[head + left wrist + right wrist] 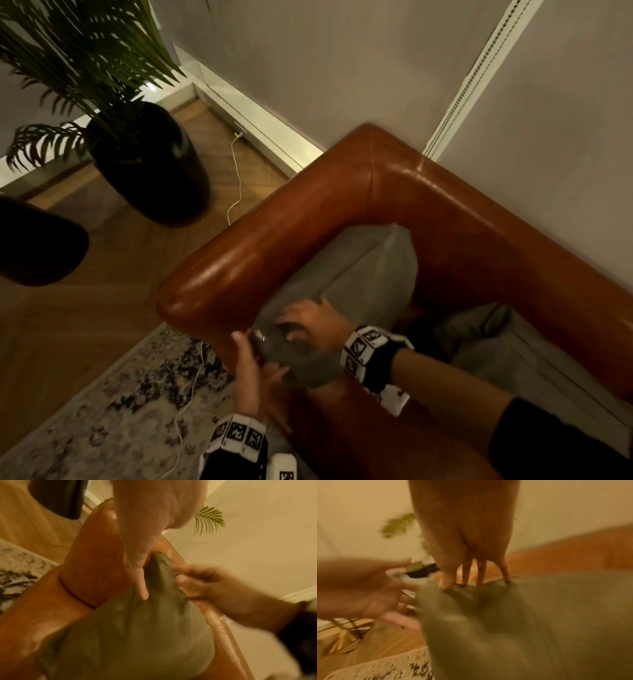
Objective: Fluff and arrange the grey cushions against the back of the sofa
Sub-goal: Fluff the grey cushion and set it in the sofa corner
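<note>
A grey cushion (359, 274) (137, 635) (539, 615) lies in the corner of the brown leather sofa (445, 205), along its armrest. My left hand (253, 363) (140, 580) presses straight fingers against the cushion's near end from the armrest side. From above, my right hand (308, 322) (465, 574) grips the same end, thumb on the near face and fingers over the ridge. A second grey cushion (507, 346) leans against the sofa back further right. The wrist views are blurred.
A dark pot (147, 164) with a palm stands on the wooden floor left of the sofa. A white cable (236, 178) runs from the wall past the armrest onto a patterned rug (120, 411). A dark rounded object (37, 243) sits at the far left.
</note>
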A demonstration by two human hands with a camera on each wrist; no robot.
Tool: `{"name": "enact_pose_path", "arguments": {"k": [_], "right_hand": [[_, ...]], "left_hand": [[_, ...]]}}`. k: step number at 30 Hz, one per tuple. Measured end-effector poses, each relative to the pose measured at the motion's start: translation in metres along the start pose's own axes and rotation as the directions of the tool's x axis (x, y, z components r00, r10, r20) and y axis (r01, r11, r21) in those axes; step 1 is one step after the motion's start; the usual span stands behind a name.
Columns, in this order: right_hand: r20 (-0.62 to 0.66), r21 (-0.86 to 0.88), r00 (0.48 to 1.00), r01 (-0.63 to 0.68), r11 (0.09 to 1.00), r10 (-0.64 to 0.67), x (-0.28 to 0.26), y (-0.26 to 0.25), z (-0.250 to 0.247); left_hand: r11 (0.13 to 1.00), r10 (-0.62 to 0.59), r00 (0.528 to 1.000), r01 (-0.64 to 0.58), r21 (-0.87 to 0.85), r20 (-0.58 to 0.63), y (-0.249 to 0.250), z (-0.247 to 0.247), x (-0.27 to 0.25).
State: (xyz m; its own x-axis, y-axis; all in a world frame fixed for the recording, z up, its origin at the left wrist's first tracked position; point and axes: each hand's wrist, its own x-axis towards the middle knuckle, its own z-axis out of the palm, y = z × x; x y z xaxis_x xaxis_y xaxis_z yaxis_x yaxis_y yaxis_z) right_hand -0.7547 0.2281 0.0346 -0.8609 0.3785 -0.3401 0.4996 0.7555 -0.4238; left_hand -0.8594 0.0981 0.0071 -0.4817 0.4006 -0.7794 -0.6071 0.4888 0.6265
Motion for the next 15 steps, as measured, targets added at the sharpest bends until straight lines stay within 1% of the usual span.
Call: {"name": "enact_pose_path", "arguments": {"k": [1, 2, 3, 4, 5, 6, 7, 8, 9, 10, 11, 12, 13, 15], "right_hand": [[0.027, 0.103, 0.999, -0.038, 0.994, 0.036, -0.003, 0.004, 0.019], [0.013, 0.16, 1.0, -0.018, 0.987, 0.016, -0.006, 0.007, 0.031], [-0.02, 0.196, 1.0, 0.024, 0.98, -0.021, -0.01, 0.01, 0.036], [-0.099, 0.218, 0.994, 0.067, 0.974, -0.046, -0.015, 0.019, 0.04], [-0.228, 0.214, 0.973, 0.095, 0.972, -0.045, -0.02, 0.029, 0.036], [-0.367, 0.19, 0.93, 0.057, 0.98, 0.017, -0.025, 0.045, 0.029], [-0.473, 0.192, 0.87, -0.056, 0.98, 0.142, -0.03, 0.065, 0.018], [-0.537, 0.253, 0.778, -0.218, 0.943, 0.324, -0.036, 0.088, 0.003], [-0.549, 0.333, 0.667, -0.377, 0.864, 0.503, -0.04, 0.112, -0.013], [-0.515, 0.391, 0.56, -0.521, 0.759, 0.649, -0.044, 0.137, -0.03], [-0.437, 0.438, 0.478, -0.627, 0.644, 0.762, -0.048, 0.158, -0.046], [-0.333, 0.471, 0.438, -0.689, 0.55, 0.835, -0.049, 0.177, -0.059], [-0.222, 0.497, 0.446, -0.713, 0.494, 0.867, -0.05, 0.193, -0.069], [-0.046, 0.595, 0.519, -0.672, 0.441, 0.854, -0.049, 0.21, -0.079]], "left_hand": [[0.996, -0.019, 0.999, 0.015, 0.093, 0.044, -0.005, 0.004, 0.003], [0.978, 0.002, 1.0, -0.008, 0.21, 0.026, -0.008, 0.005, 0.002], [0.951, 0.062, 0.998, -0.057, 0.304, -0.006, -0.009, 0.006, -0.001], [0.921, 0.124, 0.991, -0.097, 0.378, -0.048, -0.008, 0.006, -0.004], [0.893, 0.19, 0.978, -0.139, 0.428, -0.08, -0.007, 0.005, -0.006], [0.871, 0.238, 0.968, -0.173, 0.46, -0.085, -0.007, 0.003, -0.006], [0.842, 0.271, 0.96, -0.202, 0.5, -0.069, -0.006, 0.001, -0.005], [0.814, 0.299, 0.952, -0.22, 0.538, -0.063, -0.004, -0.001, -0.005], [0.797, 0.326, 0.943, -0.237, 0.555, -0.065, -0.002, -0.003, -0.005], [0.787, 0.341, 0.937, -0.245, 0.566, -0.069, -0.002, -0.005, -0.002], [0.769, 0.364, 0.929, -0.26, 0.584, -0.065, -0.002, -0.009, 0.002], [0.754, 0.384, 0.92, -0.268, 0.599, -0.072, -0.002, -0.01, 0.004], [0.745, 0.4, 0.914, -0.278, 0.606, -0.073, -0.003, -0.011, 0.005], [0.752, 0.417, 0.906, -0.296, 0.589, -0.078, -0.006, -0.01, 0.005]]}}
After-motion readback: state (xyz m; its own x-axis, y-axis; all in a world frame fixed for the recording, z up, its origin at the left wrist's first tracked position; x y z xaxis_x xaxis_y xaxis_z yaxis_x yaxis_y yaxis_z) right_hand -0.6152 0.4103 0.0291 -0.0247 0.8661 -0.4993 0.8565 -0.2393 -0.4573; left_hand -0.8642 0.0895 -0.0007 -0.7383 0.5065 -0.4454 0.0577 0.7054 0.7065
